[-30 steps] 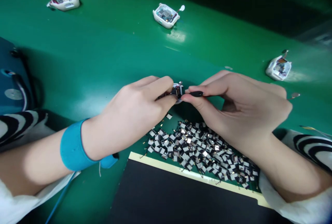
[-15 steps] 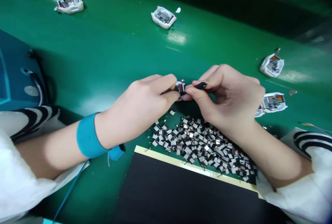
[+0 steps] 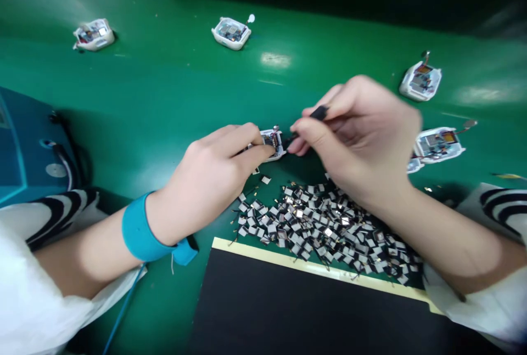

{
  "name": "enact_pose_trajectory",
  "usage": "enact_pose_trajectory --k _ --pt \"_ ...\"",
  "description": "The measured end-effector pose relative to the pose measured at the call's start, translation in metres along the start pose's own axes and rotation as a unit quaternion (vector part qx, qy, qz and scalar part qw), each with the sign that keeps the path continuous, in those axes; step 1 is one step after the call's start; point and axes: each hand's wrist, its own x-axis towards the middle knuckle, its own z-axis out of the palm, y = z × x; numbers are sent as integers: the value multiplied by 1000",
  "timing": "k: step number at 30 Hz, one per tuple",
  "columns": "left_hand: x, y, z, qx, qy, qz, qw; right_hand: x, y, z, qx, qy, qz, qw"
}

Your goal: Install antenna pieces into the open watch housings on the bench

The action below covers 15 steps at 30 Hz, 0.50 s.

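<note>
My left hand [image 3: 218, 174] is closed on a white open watch case [image 3: 281, 149], its thumb and fingertips pressed on the inside. A circuit board and a small silver disc on a lead show at the case's right end; the fingers cover the rest. My right hand [image 3: 362, 135] pinches a slim black tool [image 3: 319, 113], its lower end pointing down-left just beside the case. Whether the tip touches the case I cannot tell. Just below both hands lies a pile of small square grey-and-black parts with short leads [image 3: 304, 215].
More open watch cases stand on the green mat [image 3: 164, 97]: one far left [image 3: 95, 35], one at the back [image 3: 231, 34], one at right [image 3: 420, 82] and another [image 3: 439, 145] behind my right wrist. A black sheet with a yellow edge [image 3: 280, 259] lies in front; a blue device [image 3: 24, 146] stands left.
My right hand has drawn slightly up and away from the watch case, baring more of the case and the tool. My left hand, still holding the case, has shifted a little left in view.
</note>
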Motion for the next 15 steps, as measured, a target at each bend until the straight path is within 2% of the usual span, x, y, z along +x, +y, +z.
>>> enact_pose_trajectory --k 3,8,15 --pt "1 2 0 -1 -9 -10 1000 0 -2 -3 60 68 7 996" --pt "2 4 1 -1 0 -17 1000 -1 -4 -8 50 28 33 998" --pt "4 6 0 4 9 1 1000 -1 -7 -15 -93 -8 15 996"
